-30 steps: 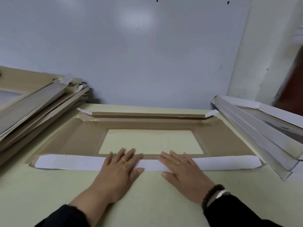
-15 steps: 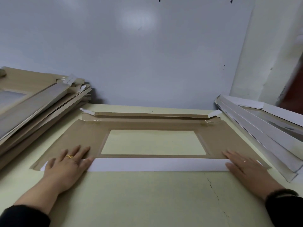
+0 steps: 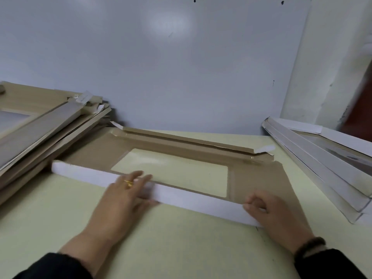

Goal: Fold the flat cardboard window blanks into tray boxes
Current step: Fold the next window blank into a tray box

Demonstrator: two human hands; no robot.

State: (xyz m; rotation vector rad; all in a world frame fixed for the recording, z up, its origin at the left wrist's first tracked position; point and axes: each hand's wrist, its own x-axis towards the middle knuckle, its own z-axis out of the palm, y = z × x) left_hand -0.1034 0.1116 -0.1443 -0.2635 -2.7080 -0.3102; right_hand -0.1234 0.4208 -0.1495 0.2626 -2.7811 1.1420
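Note:
A brown cardboard window blank (image 3: 261, 178) lies skewed on the pale green table (image 3: 181, 248), its rectangular window (image 3: 173, 170) showing the table through it. The near long flap (image 3: 191, 200), white on its outer face, stands raised along the near edge. My left hand (image 3: 120, 198) holds this flap left of its middle, fingers over the top and thumb on the near face. At the flap's right end my right hand (image 3: 275, 214) grips it with curled fingers. The far flap (image 3: 181, 138) is partly folded up.
A stack of flat brown blanks (image 3: 40, 125) leans at the left, close to the blank's left end. White folded trays (image 3: 322, 158) are piled at the right. A grey-white wall (image 3: 181, 67) closes the back of the table.
The blank has swung round so that its left end lies farther away. Both hands moved in from the flap's ends, left toward the middle, and went from pressing flat to holding the now raised flap.

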